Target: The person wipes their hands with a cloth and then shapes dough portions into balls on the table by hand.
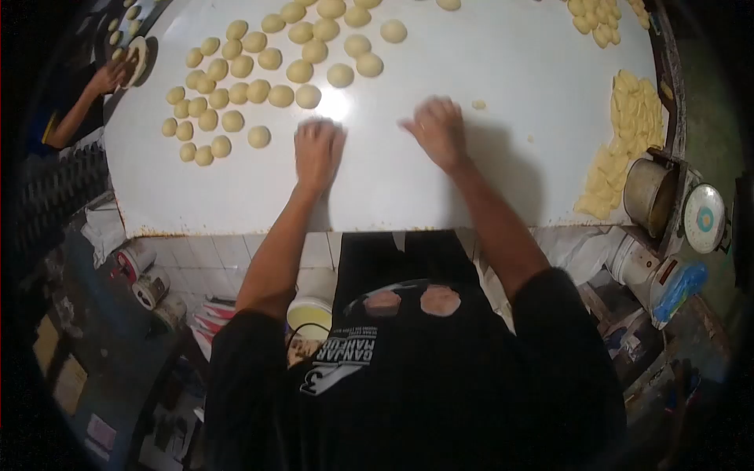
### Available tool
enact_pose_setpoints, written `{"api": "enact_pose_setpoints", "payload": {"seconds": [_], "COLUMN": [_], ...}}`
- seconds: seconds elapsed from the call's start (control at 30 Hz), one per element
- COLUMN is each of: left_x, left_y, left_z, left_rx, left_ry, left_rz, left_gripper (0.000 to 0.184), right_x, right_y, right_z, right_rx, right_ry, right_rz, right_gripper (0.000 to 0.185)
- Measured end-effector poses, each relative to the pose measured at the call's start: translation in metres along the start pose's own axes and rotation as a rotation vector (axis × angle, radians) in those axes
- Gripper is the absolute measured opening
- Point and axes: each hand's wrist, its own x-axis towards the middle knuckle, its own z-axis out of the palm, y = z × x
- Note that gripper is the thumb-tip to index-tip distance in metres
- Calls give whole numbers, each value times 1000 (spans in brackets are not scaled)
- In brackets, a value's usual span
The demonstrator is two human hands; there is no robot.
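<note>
Where round dough balls [269,59] spread over the left half of the counter [377,188] toward its far edge, the person's left hand [319,149] bends its fingers down just beside them. The right hand [437,132], blurred and half curled, thumb apart, is near a dough scrap [479,104]; whether either hand covers anything cannot be told. Dough pieces [635,118] line the right edge, a metal pot [647,195] by the near right corner. At the left edge, another person's hand [108,77] touches a round object [137,64].
</note>
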Motion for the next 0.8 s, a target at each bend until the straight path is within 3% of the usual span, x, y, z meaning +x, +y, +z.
{"api": "enact_pose_setpoints", "payload": {"seconds": [0.07, 0.1, 0.13, 0.23, 0.27, 0.3, 0.37, 0.4, 0.47, 0.5, 0.57, 0.63, 0.7, 0.77, 0.8], "left_x": [28, 10, -14, -33, -23, -3, 14, 4, -38, -44, -41, -3, 44, 49, 49], "left_y": [45, 55, 52, 5, 4, 12, 40, 50, 39, 26, 7, 10, 47, 75, 83], "left_z": [19, 19, 20, 1, 2, 4, 15, 11, -5, -10, -27, -29, -23, 7, 21], "left_rx": [-25, -104, -160, -147, 66, 92, 46, -24, -69, -113, -90, -126, -580, -1039, -1191], "left_ry": [173, 57, 75, 76, 17, 19, 159, 115, 65, 12, 7, -35, -137, -287, -333], "left_rz": [-134, -97, -38, 50, -42, -156, -248, -179, -108, -35, 20, -10, -243, -488, -580], "left_gripper": [17, 17, 17, 21, 22, 24, 24, 25, 27, 31, 37, 33, 34, 36, 37], "right_x": [-9, -19, -40, -52, -33, -8, 2, -14, -55, -53, -63, 19, 81, 133, 144], "right_y": [-10, -14, -20, 24, 25, 17, -14, -19, -11, 5, 23, 3, 7, -6, 9], "right_z": [29, 33, 19, 4, 10, 2, 3, -2, -2, 0, -1, -63, -88, -94, -73], "right_rx": [109, 218, 177, 167, 12, 34, 219, 215, 273, 262, 244, 637, 930, 1091, 1080], "right_ry": [78, 146, 180, 69, -36, 12, 123, 127, 125, 124, 73, -235, -74, 363, 353], "right_rz": [-37, -69, -201, -219, -126, -77, 103, 95, -191, -197, -2, 742, 639, 524, 528], "right_gripper": [27, 29, 26, 25, 27, 26, 24, 24, 24, 24, 21, 23, 38, 54, 54]}}
